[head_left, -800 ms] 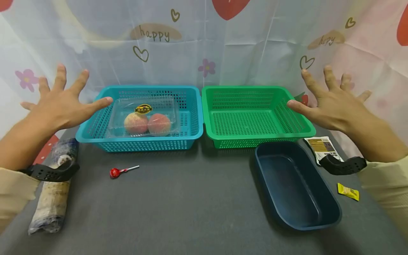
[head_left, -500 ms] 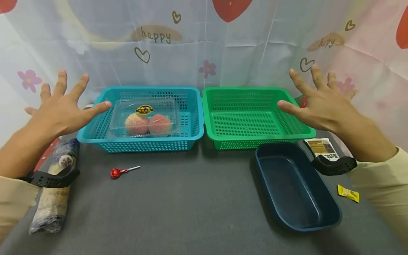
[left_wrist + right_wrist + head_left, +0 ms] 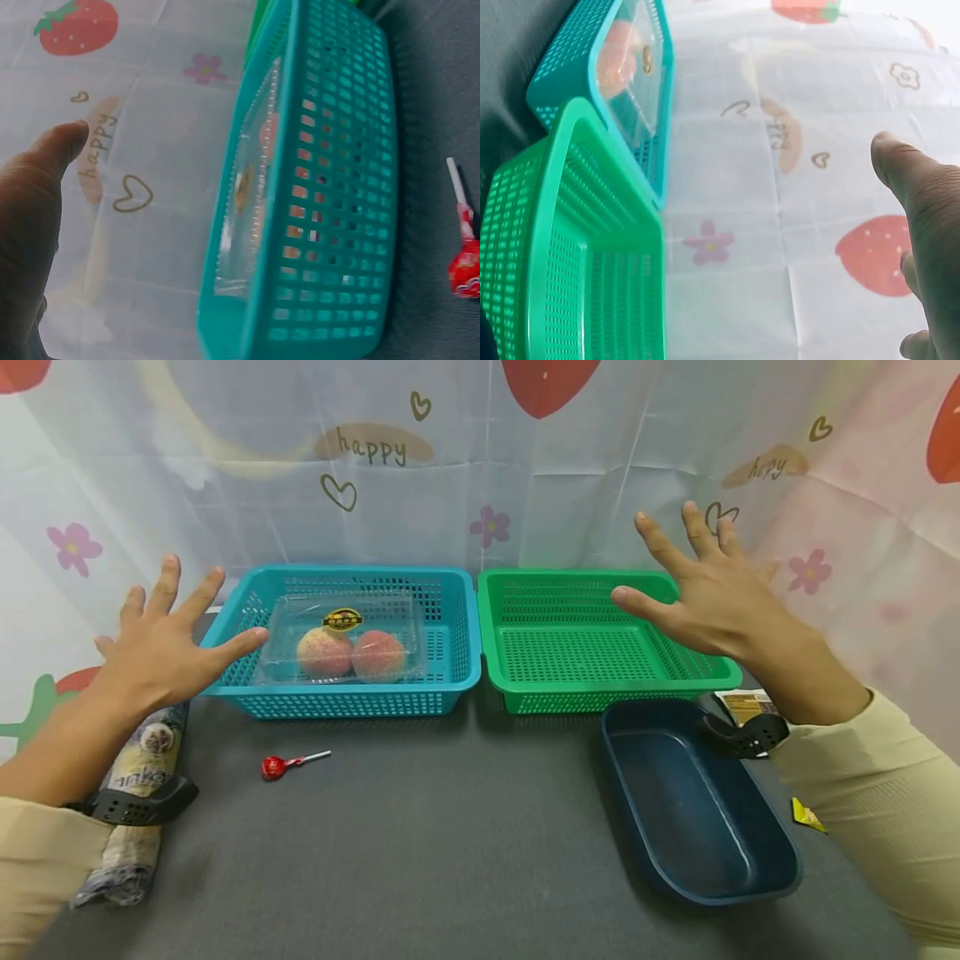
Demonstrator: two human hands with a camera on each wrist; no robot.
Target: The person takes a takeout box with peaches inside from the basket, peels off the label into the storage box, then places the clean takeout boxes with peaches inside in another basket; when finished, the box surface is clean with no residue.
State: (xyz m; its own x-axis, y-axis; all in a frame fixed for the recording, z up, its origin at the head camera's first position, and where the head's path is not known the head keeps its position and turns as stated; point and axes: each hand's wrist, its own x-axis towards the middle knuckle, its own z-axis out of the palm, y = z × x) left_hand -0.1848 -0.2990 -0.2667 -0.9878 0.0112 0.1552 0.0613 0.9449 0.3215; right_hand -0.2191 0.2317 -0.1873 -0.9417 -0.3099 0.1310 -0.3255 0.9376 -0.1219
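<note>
My left hand (image 3: 161, 647) hovers by the left end of a blue plastic basket (image 3: 345, 703), its fingers spread and holding nothing. Inside that basket lies a clear plastic box (image 3: 288, 639) with a black and gold label and two peaches (image 3: 324, 653). Over the right part of a green basket (image 3: 592, 699) my right hand (image 3: 716, 602) is raised, fingers spread, also holding nothing. The green basket has nothing in it. In front of it stands a dark blue tub (image 3: 675, 802). A red lollipop (image 3: 273, 767) lies on the grey table in front of the blue basket.
A rolled, plastic-wrapped bundle (image 3: 135, 860) lies at the left, partly under the left wrist strap. Past the tub, a yellow wrapped sweet (image 3: 807, 816) and a printed packet (image 3: 744, 703) are partly hidden by the right arm. A patterned curtain (image 3: 555, 510) hangs behind the baskets.
My right hand has moved left, over the green basket, and its arm now covers more of the packet and sweet. My left hand has shifted slightly down and right. The objects stay put.
</note>
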